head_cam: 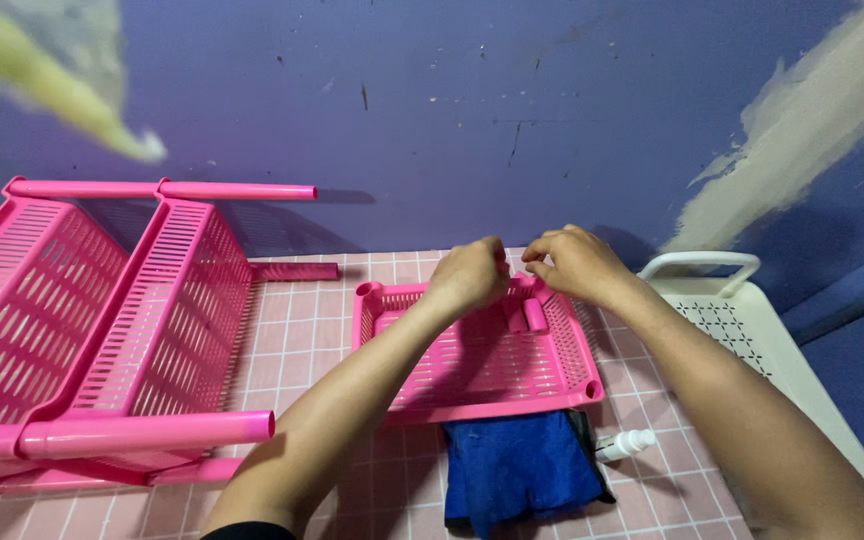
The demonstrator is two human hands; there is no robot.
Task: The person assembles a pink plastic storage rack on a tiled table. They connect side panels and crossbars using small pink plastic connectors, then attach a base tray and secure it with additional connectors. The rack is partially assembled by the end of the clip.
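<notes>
Head view: pink tray (482, 370) flat on the pink-tiled bench (292, 330), centre of frame, against the purple wall (472, 100). Both hands meet over the tray's far rim. Left hand (469, 274) fingers curled shut, right hand (574, 262) likewise pinched; whatever they grip is hidden behind the knuckles, can't tell what. Short pink tubes (527, 313) lie inside the tray at its far edge, just under the right hand. Left of the tray: pink two-shelf rack (102, 320) tipped on its side, poles pointing toward the tray. Near side of the tray: blue cloth (520, 465) tucked partly under its rim, small white bottle (625, 443) lying beside the cloth. Right of the tray: white perforated basket (742, 320), handle up.
</notes>
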